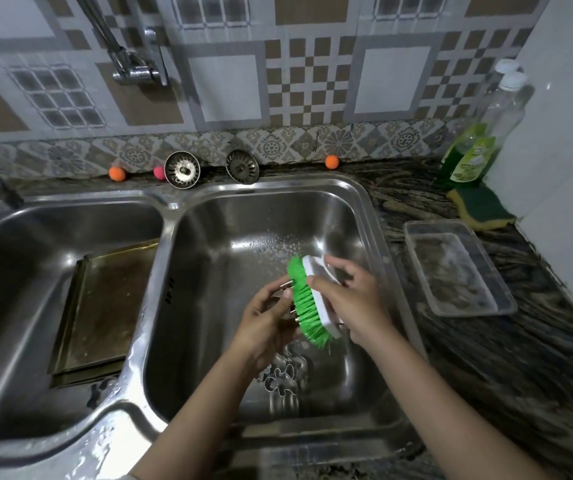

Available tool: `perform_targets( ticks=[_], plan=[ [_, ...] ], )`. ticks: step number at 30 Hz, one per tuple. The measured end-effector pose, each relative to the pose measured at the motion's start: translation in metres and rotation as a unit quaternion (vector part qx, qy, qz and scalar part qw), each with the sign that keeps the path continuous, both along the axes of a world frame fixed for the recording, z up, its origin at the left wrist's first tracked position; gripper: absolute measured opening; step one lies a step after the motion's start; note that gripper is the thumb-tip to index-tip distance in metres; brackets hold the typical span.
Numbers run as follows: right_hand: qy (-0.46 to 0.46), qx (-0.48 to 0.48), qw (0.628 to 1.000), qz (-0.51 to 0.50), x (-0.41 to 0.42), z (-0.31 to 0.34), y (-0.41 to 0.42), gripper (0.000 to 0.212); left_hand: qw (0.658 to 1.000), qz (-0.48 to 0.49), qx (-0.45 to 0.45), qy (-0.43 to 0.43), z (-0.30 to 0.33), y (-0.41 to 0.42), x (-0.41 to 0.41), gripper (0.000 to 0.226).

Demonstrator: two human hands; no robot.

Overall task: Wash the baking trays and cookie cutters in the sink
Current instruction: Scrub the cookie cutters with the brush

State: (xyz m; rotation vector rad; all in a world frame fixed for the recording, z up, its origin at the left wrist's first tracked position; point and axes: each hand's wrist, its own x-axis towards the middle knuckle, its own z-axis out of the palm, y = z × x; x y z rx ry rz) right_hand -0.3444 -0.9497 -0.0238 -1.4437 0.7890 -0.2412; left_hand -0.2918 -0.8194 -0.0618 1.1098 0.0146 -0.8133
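Over the right sink basin (347,209), my left hand (266,327) grips a small metal cookie cutter (286,289), mostly hidden by my fingers. My right hand (354,299) holds a white scrubbing brush (312,299) whose green bristles press against the cutter. Several more metal cookie cutters (283,374) lie on the basin floor just below my hands. A dark, stained baking tray (105,313) leans in the left basin (18,271), tilted against the divider.
A tap (136,67) hangs over the left basin. Two strainer plugs (181,169) lean behind the sink. On the counter to the right are a clear plastic container (458,268), a green-yellow sponge (482,209) and dish soap bottles (475,154).
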Motion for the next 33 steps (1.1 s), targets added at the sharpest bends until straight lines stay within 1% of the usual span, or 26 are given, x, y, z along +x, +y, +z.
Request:
perform_targets(
  ticks=[3, 6, 9, 11, 13, 14, 16, 17, 18, 20, 22, 25, 27, 29, 31, 33],
  plan=[
    [0.049, 0.065, 0.997, 0.004, 0.014, -0.032, 0.014, 0.047, 0.998, 0.026, 0.058, 0.02, -0.016, 0.018, 0.003, 0.024],
    [0.093, 0.118, 0.989, -0.016, 0.022, -0.059, 0.026, 0.048, 0.994, 0.025, 0.1, 0.027, -0.027, 0.033, 0.005, 0.019],
    [0.116, 0.157, 0.975, -0.107, 0.031, -0.078, 0.017, 0.042, 0.992, -0.031, 0.123, 0.015, -0.029, 0.035, 0.003, 0.021],
    [0.12, 0.178, 0.963, -0.162, 0.034, -0.083, 0.005, 0.033, 0.991, -0.029, 0.128, 0.03, -0.031, 0.032, 0.005, 0.02],
    [0.127, 0.198, 0.959, -0.16, 0.034, -0.081, 0.0, 0.029, 0.99, 0.011, 0.135, 0.048, -0.034, 0.029, 0.016, 0.018],
    [0.127, 0.205, 0.961, -0.133, 0.032, -0.074, 0.002, 0.031, 0.988, 0.027, 0.139, 0.054, -0.035, 0.027, 0.022, 0.02],
    [0.12, 0.199, 0.97, -0.066, 0.027, -0.065, 0.008, 0.032, 0.989, 0.022, 0.135, 0.06, -0.036, 0.019, 0.029, 0.024],
    [0.114, 0.192, 0.973, -0.054, 0.026, -0.062, 0.011, 0.032, 0.99, 0.006, 0.127, 0.058, -0.034, 0.015, 0.03, 0.025],
    [0.105, 0.189, 0.974, -0.067, 0.028, -0.059, 0.012, 0.032, 0.991, -0.014, 0.12, 0.054, -0.032, 0.011, 0.029, 0.025],
    [0.091, 0.18, 0.971, -0.127, 0.034, -0.058, 0.007, 0.034, 0.99, -0.055, 0.12, 0.038, -0.029, 0.008, 0.027, 0.024],
    [0.089, 0.182, 0.965, -0.169, 0.041, -0.058, -0.003, 0.036, 0.989, -0.075, 0.126, 0.024, -0.03, 0.009, 0.023, 0.02],
    [0.108, 0.202, 0.96, -0.158, 0.041, -0.06, -0.008, 0.034, 0.99, -0.054, 0.126, 0.04, -0.032, 0.012, 0.025, 0.021],
    [0.112, 0.216, 0.962, -0.123, 0.036, -0.054, 0.001, 0.03, 0.991, -0.019, 0.124, 0.052, -0.034, 0.011, 0.031, 0.02],
    [0.109, 0.209, 0.968, -0.083, 0.031, -0.053, 0.01, 0.033, 0.991, -0.002, 0.12, 0.055, -0.034, 0.009, 0.035, 0.02],
    [0.093, 0.201, 0.97, -0.098, 0.029, -0.051, 0.014, 0.036, 0.992, -0.02, 0.115, 0.045, -0.033, 0.007, 0.035, 0.018],
    [0.079, 0.181, 0.97, -0.143, 0.032, -0.051, 0.009, 0.038, 0.991, -0.053, 0.116, 0.034, -0.027, 0.01, 0.033, 0.02]
  ],
)
